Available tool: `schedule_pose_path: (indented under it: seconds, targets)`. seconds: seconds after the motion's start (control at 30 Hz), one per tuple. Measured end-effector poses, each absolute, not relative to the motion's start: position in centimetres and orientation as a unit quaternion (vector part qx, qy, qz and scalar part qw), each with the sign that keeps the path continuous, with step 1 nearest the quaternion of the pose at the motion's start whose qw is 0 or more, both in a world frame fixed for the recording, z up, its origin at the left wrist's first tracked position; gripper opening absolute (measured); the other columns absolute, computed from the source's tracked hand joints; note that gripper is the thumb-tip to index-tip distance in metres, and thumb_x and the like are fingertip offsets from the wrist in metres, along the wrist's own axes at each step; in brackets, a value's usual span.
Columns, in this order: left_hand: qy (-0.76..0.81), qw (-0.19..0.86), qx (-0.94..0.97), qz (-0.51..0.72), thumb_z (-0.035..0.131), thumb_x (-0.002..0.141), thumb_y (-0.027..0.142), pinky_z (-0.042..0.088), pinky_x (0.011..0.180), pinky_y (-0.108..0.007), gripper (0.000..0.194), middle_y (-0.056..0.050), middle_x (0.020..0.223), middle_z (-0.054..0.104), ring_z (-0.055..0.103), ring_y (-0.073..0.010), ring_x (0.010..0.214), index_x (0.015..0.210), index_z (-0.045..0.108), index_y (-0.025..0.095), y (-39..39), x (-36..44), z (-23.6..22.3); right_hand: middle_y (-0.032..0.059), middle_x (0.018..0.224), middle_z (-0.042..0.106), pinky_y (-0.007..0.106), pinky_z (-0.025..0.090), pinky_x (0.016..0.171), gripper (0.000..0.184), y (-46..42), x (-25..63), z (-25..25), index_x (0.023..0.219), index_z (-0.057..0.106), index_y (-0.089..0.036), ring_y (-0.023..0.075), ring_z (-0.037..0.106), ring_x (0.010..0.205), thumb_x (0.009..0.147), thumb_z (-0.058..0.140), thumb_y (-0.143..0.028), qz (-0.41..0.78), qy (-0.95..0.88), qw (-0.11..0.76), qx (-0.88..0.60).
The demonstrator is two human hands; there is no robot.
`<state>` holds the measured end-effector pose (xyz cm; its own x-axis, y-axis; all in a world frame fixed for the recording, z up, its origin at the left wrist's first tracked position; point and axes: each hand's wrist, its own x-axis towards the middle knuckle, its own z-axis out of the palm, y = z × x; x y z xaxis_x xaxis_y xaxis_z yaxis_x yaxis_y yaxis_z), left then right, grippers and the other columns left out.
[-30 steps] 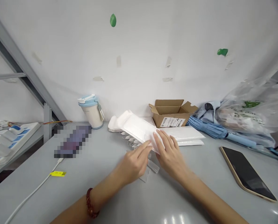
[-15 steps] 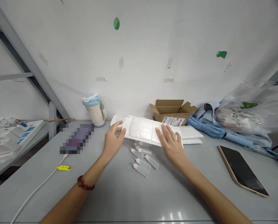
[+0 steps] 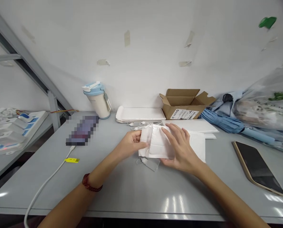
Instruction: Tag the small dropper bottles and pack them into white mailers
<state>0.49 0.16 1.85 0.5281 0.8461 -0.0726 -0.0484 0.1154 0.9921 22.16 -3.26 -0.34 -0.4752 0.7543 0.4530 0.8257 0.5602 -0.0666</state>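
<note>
A white bubble mailer [image 3: 161, 145] is held over the middle of the table, its clear-edged flap end to the left. My left hand [image 3: 130, 144] pinches that flap end between thumb and fingers. Over the mailer's middle lies my right hand [image 3: 180, 147], fingers on top and thumb at the near edge, gripping it. Small clear squeeze bottles lie beneath and behind the mailer; one bottle [image 3: 152, 164] shows below its near edge, and the others are mostly hidden. More white mailers [image 3: 141, 114] are stacked against the wall, and others [image 3: 196, 126] lie to the right.
An open cardboard box [image 3: 183, 104] stands at the back, beside a blue umbrella [image 3: 223, 122] and a plastic bag [image 3: 262, 104]. A lidded cup [image 3: 97, 101] and a blurred-out phone [image 3: 83, 130] with a white cable are at left. Another phone [image 3: 259, 167] lies at right.
The mailer has come nearer to me and now covers most of the bottles. My left hand has moved right onto its flap end. The stack by the wall is now uncovered.
</note>
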Motion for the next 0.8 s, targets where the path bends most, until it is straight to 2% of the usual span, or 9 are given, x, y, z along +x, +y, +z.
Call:
schedule_pose_path:
  seconds: [0.1,0.2,0.4,0.6,0.8]
  targets:
    - [0.364,0.654,0.577,0.326,0.064,0.074,0.031,0.048,0.062,-0.025,0.026,-0.004,0.077,0.068,0.063,-0.0167,0.071,0.091,0.064,0.012,-0.3,1.1,1.5,0.0205,0.135,0.027,0.061,0.019,0.095,0.08,-3.4,22.1,-0.3,0.138,0.021,-0.018,0.038,0.027,0.125,0.072,0.054,-0.05,-0.088,-0.863,0.226,-0.444]
    - [0.393,0.639,0.576,0.324,0.06,0.077,0.04,0.045,0.054,-0.024,0.03,-0.003,0.069,0.065,0.06,-0.0146,0.061,0.082,0.063,0.011,-0.4,1.5,1.0,0.0198,0.133,0.028,0.06,0.019,0.096,0.074,-3.4,22.1,-0.5,0.135,0.026,-0.018,0.0366,0.03,0.122,0.073,0.055,-0.044,-0.107,-0.864,0.222,-0.438]
    - [0.418,0.593,0.598,0.341,0.056,0.079,0.041,0.044,0.056,-0.023,0.032,0.001,0.059,0.058,0.055,-0.0119,0.057,0.065,0.061,0.012,0.2,1.0,1.1,0.0197,0.129,0.032,0.056,0.025,0.094,0.067,-2.7,22.7,-1.0,0.134,0.029,-0.016,0.0343,0.034,0.117,0.076,0.054,-0.036,-0.15,-0.856,0.223,-0.442]
    - [0.458,0.578,0.581,0.344,0.053,0.08,0.038,0.047,0.056,-0.024,0.028,-0.005,0.072,0.066,0.061,-0.014,0.061,0.078,0.064,0.012,1.4,-0.1,1.4,0.0184,0.132,0.03,0.056,0.028,0.09,0.066,-1.9,23.7,-1.0,0.135,0.031,-0.019,0.036,0.033,0.117,0.075,0.056,-0.035,-0.119,-0.852,0.224,-0.458]
    - [0.519,0.508,0.632,0.271,0.059,0.075,0.037,0.04,0.047,-0.019,0.023,-0.001,0.064,0.062,0.052,-0.0094,0.051,0.071,0.063,0.014,1.9,-1.4,2.0,0.0169,0.133,0.03,0.052,0.033,0.091,0.066,-1.6,24.8,0.0,0.135,0.031,-0.022,0.0355,0.034,0.119,0.076,0.058,-0.035,-0.083,-0.836,0.284,-0.462]
